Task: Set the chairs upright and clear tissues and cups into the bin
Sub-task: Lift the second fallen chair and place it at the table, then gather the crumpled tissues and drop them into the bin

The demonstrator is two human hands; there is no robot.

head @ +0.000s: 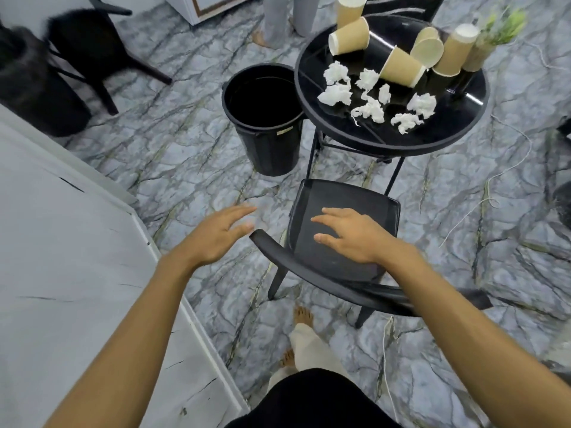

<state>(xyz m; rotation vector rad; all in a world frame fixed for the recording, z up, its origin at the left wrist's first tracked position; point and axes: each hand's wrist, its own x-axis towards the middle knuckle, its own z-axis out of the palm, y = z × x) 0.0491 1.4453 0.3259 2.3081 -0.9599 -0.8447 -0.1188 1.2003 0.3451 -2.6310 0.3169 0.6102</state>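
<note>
The black chair [355,196] stands on its legs just in front of the black bin [272,149], on the person's side of it. The right hand [349,236] hangs over the seat, fingers spread, holding nothing; whether it touches the seat I cannot tell. The left hand [219,233] is also spread and empty, beside the backrest on the bin's near side. Crumpled tissues [336,94] and tipped paper cups [401,67] lie on the round desk [451,118], right beside the bin. This chair looks finished. Check that it sits steady, then gather the tissues in bunches, nest the cups and drop them into the bin alongside.
</note>
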